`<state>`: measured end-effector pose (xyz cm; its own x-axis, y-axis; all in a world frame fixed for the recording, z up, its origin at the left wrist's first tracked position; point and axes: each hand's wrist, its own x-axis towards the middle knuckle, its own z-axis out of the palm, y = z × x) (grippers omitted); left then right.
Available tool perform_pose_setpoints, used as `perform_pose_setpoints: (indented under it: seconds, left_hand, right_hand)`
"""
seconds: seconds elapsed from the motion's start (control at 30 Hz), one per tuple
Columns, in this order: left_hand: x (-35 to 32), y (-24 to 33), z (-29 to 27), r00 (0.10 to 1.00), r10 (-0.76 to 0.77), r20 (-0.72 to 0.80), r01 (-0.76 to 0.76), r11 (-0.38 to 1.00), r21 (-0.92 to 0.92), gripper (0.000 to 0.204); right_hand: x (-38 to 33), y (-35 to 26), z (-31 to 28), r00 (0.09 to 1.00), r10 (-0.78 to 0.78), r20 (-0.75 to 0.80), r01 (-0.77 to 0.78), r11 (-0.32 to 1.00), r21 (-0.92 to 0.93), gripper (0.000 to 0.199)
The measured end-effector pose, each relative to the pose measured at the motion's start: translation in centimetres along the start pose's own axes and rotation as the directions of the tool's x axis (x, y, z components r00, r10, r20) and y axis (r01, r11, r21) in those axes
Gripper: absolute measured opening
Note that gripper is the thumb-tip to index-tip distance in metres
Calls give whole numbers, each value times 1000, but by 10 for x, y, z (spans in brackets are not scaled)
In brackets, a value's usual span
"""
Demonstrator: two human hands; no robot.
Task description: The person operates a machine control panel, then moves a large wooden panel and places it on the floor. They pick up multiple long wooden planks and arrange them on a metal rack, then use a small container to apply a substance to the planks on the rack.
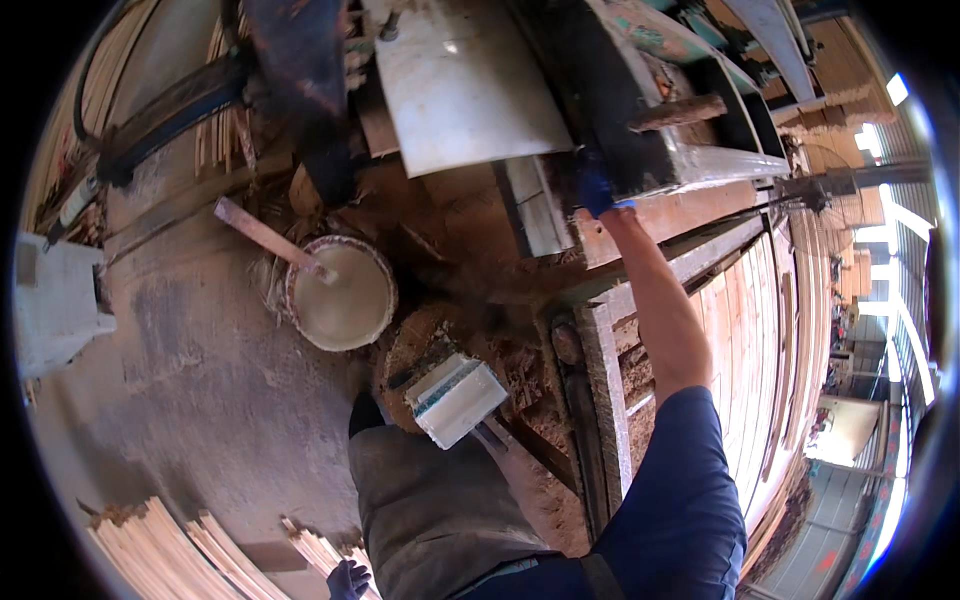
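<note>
My right arm reaches forward, and my right hand (594, 188), in a blue glove, is at the dark side of a machine (640, 150). Its fingers are lost in shadow, so I cannot tell what they touch. At the lower edge, my left hand (348, 580) in a dark glove is beside a few pale wooden strips (312, 548); its grip is unclear. A bucket of pale, creamy liquid (345, 305) stands on the floor with a wooden stick (265, 235) in it. Near my legs, a white box-shaped container (462, 402) rests on a round wooden stump (405, 350).
A metal plate (480, 95) juts from the machine ahead. Long pale boards (750, 330) lie on a frame (605, 400) at my right. Bundled wooden strips (165, 550) are at lower left, and a grey-white box (55, 310) stands far left. Sawdust covers ground under the frame.
</note>
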<state>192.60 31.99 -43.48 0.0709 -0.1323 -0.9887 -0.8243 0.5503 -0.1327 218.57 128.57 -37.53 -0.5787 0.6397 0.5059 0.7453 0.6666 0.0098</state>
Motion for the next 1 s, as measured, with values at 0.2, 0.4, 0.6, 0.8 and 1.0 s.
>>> perform_pose_setpoints:
  seconds: [0.2, 0.4, 0.6, 0.8, 1.0]
  left_hand:
    - [22, 67, 18, 968, 244, 62, -247, 967, 59, 45]
    - [-13, 194, 96, 850, 462, 252, -518, 819, 245, 25]
    - [-131, 342, 244, 220, 754, 619, -727, -296, 620, 26]
    - [-440, 382, 449, -508, 214, 834, -174, -974, 143, 40]
    - [-603, 432, 560, -750, -129, 648, 349, -911, 222, 52]
  right_hand:
    - [-10, -67, -92, 792, 349, 500, -327, 935, -135, 26]
    - [-85, -94, -177, 889, 299, 348, -267, 954, -138, 31]
    - [-143, -118, -236, 848, 402, 346, -428, 904, -1, 31]
    - [-204, -167, -332, 577, 716, 393, -765, 642, -48, 25]
    - [-439, -139, -397, 157, 986, -49, -949, 137, -283, 17]
